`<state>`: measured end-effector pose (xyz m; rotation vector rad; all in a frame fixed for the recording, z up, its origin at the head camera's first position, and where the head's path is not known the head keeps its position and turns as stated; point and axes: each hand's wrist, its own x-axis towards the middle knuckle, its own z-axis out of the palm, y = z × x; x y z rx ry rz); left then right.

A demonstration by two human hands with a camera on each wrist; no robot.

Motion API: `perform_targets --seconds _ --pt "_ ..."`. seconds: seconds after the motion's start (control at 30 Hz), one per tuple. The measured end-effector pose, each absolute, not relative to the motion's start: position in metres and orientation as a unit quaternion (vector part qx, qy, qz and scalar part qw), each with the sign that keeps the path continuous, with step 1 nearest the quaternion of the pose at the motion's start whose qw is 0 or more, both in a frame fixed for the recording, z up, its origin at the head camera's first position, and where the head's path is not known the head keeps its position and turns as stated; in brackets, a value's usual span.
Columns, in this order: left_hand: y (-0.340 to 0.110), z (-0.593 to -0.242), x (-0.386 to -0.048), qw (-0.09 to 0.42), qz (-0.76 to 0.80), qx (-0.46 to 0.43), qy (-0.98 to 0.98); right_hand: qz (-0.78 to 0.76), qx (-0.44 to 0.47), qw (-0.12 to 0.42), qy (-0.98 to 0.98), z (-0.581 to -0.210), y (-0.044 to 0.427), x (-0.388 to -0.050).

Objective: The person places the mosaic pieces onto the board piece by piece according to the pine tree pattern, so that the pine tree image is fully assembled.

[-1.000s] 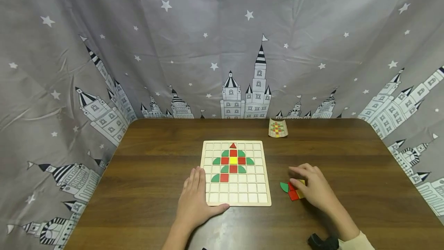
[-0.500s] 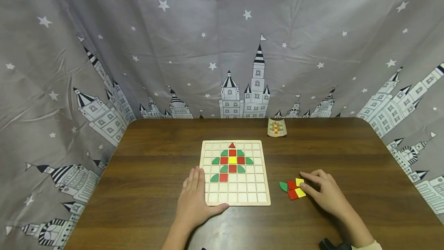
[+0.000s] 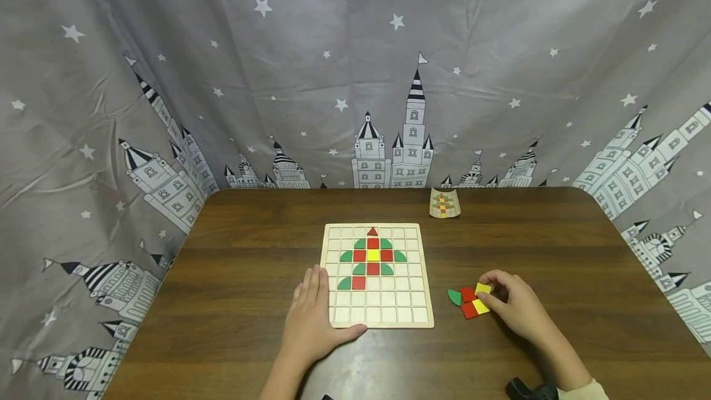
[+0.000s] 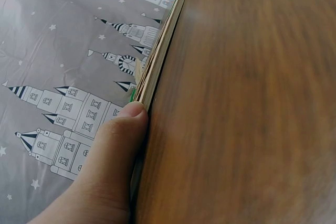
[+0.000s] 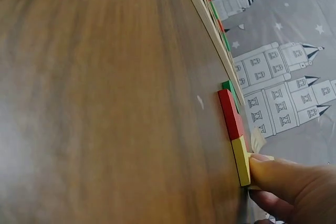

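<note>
A pale wooden grid board (image 3: 381, 315) lies on the table, with red, green and yellow pieces forming a tree shape in its upper cells. My left hand (image 3: 311, 320) rests at the board's left edge, fingers straight, thumb stretched along the near edge. To the right of the board, my right hand (image 3: 519, 307) pinches a yellow square tile (image 3: 483, 287) between thumb and index finger; the tile looks slightly tilted. Close beside it lie another yellow tile (image 3: 481, 307), two red tiles (image 3: 469, 310) and a green quarter-round piece (image 3: 455, 297).
A small curved pattern card (image 3: 444, 204) stands near the table's far edge, showing a similar tree. Behind the brown table (image 3: 250, 227) hangs a grey curtain (image 3: 311, 36) printed with castles and stars. A black strap (image 3: 530, 390) is around my right wrist.
My right hand has drawn back rightward from over the loose pieces, uncovering them. Its fingers have since closed on the upper yellow tile, which has turned slightly. The left hand stays put.
</note>
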<state>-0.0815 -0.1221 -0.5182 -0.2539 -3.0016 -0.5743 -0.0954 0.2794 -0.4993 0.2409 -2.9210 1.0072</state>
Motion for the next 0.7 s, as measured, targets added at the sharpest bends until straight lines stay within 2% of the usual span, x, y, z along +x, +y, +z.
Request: perform_targets --seconds 0.3,0.7 --pt "-0.122 -0.518 -0.081 0.029 -0.187 -0.077 -0.979 0.331 0.042 0.048 -0.942 -0.493 0.264 -0.107" --pt "-0.122 -0.518 -0.081 0.028 -0.187 -0.076 -0.979 0.405 0.084 0.009 -0.911 -0.485 0.18 -0.126"
